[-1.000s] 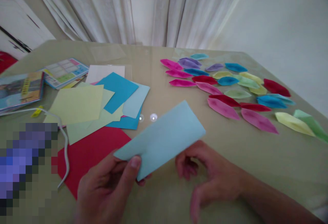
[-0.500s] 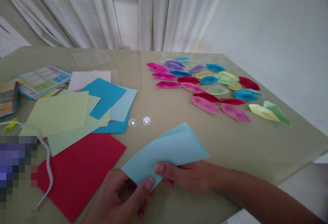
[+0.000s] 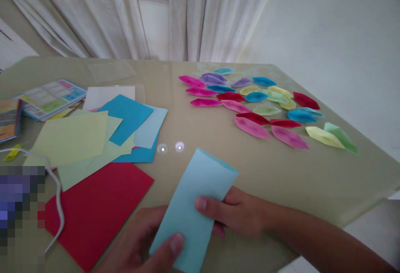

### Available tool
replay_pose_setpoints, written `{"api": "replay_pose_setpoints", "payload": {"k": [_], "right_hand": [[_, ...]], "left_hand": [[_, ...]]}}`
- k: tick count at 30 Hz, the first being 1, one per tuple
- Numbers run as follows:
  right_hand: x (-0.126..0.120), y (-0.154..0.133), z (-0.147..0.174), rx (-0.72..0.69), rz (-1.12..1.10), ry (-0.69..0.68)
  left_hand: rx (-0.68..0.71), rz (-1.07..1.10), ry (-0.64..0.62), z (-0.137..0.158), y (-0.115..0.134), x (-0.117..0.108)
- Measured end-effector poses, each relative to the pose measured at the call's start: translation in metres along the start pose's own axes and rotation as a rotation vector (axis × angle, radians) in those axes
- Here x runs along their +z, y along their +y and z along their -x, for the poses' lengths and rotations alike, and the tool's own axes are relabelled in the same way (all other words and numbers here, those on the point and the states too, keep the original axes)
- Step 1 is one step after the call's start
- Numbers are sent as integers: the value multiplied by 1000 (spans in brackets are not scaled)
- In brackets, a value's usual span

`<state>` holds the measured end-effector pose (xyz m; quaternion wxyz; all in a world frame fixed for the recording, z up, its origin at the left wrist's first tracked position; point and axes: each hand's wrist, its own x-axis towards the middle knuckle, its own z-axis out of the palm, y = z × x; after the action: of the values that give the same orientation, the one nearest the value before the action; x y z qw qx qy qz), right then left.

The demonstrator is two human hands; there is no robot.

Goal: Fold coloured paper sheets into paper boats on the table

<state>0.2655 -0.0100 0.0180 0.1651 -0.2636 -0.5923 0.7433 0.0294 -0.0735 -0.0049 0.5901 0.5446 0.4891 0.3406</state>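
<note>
A light blue sheet of paper (image 3: 196,202), folded into a long strip, is held between both hands above the near part of the table. My left hand (image 3: 140,239) grips its lower left side, thumb on top and fingers behind. On the right edge, about midway up, my right hand (image 3: 237,210) pinches the strip with its thumb on the front and its fingers underneath. The strip leans with its far end toward the upper right. Just left of the hands lies a red sheet of paper (image 3: 100,210), flat on the table.
Several folded paper boats (image 3: 251,127) in many colours spread over the table's (image 3: 193,131) right half. Loose pale green sheets (image 3: 71,135) and blue sheets (image 3: 129,117) overlap at left, near a printed booklet (image 3: 53,98). A white cable (image 3: 59,206) curves along the left side.
The folded light blue paper has turned from lying slantwise to more upright, and its near end now reaches lower. Both hands keep hold of it.
</note>
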Motion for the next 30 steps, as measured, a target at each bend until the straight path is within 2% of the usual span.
{"api": "replay_pose_setpoints", "payload": {"k": [4, 6, 8, 15, 20, 27, 30], "right_hand": [[0, -8, -1, 83, -57, -263], [2, -10, -1, 107, -11, -318], [3, -9, 0, 115, 1, -318], [1, -5, 0, 125, -88, -188], [1, -5, 2, 150, -4, -231], [-2, 4, 3, 138, -64, -234], [-3, 6, 4, 133, -27, -226]], "left_hand": [[20, 192, 29, -6, 6, -4], [9, 201, 82, -8, 8, -1], [-26, 164, 117, -9, 8, 3], [-84, 149, 97, -6, 6, 5], [-55, 61, 140, -6, 7, 5], [51, -51, 159, -7, 4, 4], [50, -58, 154, -6, 3, 3]]}}
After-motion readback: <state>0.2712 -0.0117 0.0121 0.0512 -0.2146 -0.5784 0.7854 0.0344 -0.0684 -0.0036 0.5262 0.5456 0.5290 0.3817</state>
